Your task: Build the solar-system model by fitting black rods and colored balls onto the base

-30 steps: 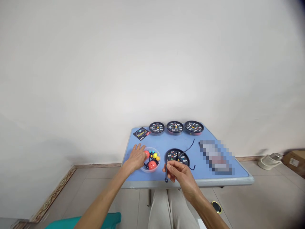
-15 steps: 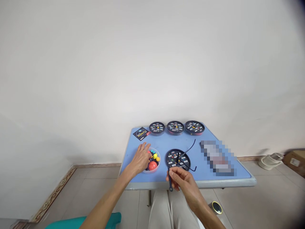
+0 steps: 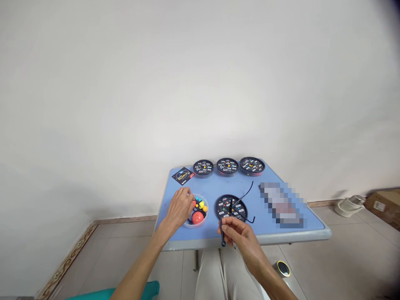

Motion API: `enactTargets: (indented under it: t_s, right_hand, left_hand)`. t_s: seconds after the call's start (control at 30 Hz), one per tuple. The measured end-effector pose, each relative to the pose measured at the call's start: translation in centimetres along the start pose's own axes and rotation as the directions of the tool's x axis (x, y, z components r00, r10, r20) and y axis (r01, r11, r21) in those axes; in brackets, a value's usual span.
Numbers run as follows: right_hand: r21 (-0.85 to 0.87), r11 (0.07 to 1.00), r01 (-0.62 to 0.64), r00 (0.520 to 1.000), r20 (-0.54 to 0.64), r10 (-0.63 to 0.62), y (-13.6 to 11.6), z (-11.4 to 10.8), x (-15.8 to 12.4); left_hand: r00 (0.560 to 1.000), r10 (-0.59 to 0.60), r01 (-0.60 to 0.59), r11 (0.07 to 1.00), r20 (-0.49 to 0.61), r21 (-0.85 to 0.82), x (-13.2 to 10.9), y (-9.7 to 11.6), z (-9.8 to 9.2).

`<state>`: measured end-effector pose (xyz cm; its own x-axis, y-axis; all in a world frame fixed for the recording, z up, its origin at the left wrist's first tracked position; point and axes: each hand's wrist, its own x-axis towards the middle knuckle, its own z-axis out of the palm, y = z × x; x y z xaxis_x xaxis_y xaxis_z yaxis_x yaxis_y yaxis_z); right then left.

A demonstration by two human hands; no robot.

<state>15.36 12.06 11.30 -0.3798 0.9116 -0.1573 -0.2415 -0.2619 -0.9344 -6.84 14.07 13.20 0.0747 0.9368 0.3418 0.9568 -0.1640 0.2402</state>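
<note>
My left hand (image 3: 180,207) reaches over the left side of a clear round tub (image 3: 206,216), its fingers bent down among the pieces; the fingertips are partly hidden. In the tub lie a big red ball (image 3: 197,218) and smaller yellow, orange and teal balls (image 3: 201,204). My right hand (image 3: 236,231) pinches a thin black arm with a ring at its lower end (image 3: 223,239), held at the table's front edge. Just behind that hand sits a round black base printed with planets (image 3: 222,201), with a short post at its centre and curved black rods (image 3: 246,196) reaching out from it.
Three similar round black discs (image 3: 203,167) stand along the table's back edge, beside a black printed card (image 3: 183,176). A blurred-out flat object (image 3: 281,206) lies at the right on the blue table (image 3: 178,234). A teal stool (image 3: 151,290) is below left.
My left hand has drawn slightly left over the tub, fingers more bent. The right hand keeps its pinch on the black arm, whose ring end has turned a little. The view has shifted slightly.
</note>
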Motion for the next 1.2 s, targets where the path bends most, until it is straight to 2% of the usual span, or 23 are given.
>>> enactTargets:
  t_s: [0.07, 0.1, 0.17, 0.2, 0.3, 0.37, 0.43, 0.53, 0.73, 0.9, 1.07, 1.2]
  right_hand:
    - [-0.003, 1.0, 0.011, 1.0, 0.001, -0.011, -0.3, 0.0, -0.2]
    - [-0.003, 1.0, 0.012, 1.0, 0.004, -0.012, -0.4, 0.0, -0.2]
    - [-0.005, 1.0, 0.012, 1.0, 0.008, -0.012, -0.6, 0.1, -0.4]
    - [-0.006, 1.0, 0.01, 1.0, 0.012, -0.01, -0.6, 0.1, -0.5]
    - [-0.001, 1.0, 0.01, 0.999, 0.036, -0.01, -0.8, 0.4, -0.7]
    - [0.011, 1.0, 0.017, 0.998, 0.059, -0.017, -1.0, 0.5, -0.9]
    - [0.022, 0.999, 0.031, 0.997, 0.076, -0.032, -1.1, 0.6, -1.1]
    - [0.021, 0.999, 0.048, 0.995, 0.086, -0.05, -1.3, 0.5, -1.3]
    - [-0.021, 0.997, 0.068, 0.991, 0.118, -0.066, -1.9, 0.4, -1.7]
    - [-0.003, 0.998, 0.058, 0.99, 0.127, -0.057, -2.1, 0.4, -1.7]
    - [0.087, 0.996, -0.01, 0.984, 0.178, -0.006, -2.3, 0.1, -2.0]
    - [0.245, 0.965, -0.096, 0.969, 0.246, 0.034, -2.8, -0.3, -2.2]
  left_hand:
    - [0.982, -0.183, 0.166, 0.95, -0.038, -0.263, -0.4, 0.5, -0.6]
    - [0.96, -0.28, 0.24, 0.869, -0.029, -0.433, -0.6, 1.0, -0.8]
    - [0.905, -0.422, 0.326, 0.604, 0.056, -0.727, -1.4, 2.1, -1.3]
    - [0.882, -0.458, 0.342, 0.463, 0.109, -0.818, -1.8, 2.8, -1.5]
    - [0.843, -0.482, 0.341, 0.137, 0.238, -0.93, -3.3, 4.8, -1.9]
    - [0.843, -0.447, 0.33, -0.012, 0.3, -0.944, -4.2, 5.9, -2.0]
    - [0.851, -0.412, 0.314, -0.103, 0.327, -0.944, -5.1, 6.7, -1.8]
    - [0.849, -0.426, 0.274, -0.152, 0.313, -0.95, -6.0, 7.3, -1.5]
    - [0.847, -0.46, 0.231, -0.132, 0.265, -0.964, -6.7, 7.7, -1.1]
    - [0.806, -0.518, 0.233, -0.166, 0.286, -0.958, -6.9, 8.3, -1.2]
    - [0.794, -0.549, 0.2, -0.168, 0.26, -0.965, -6.9, 9.2, -1.5]
    - [0.787, -0.568, 0.179, -0.164, 0.241, -0.97, -6.9, 9.6, -1.6]
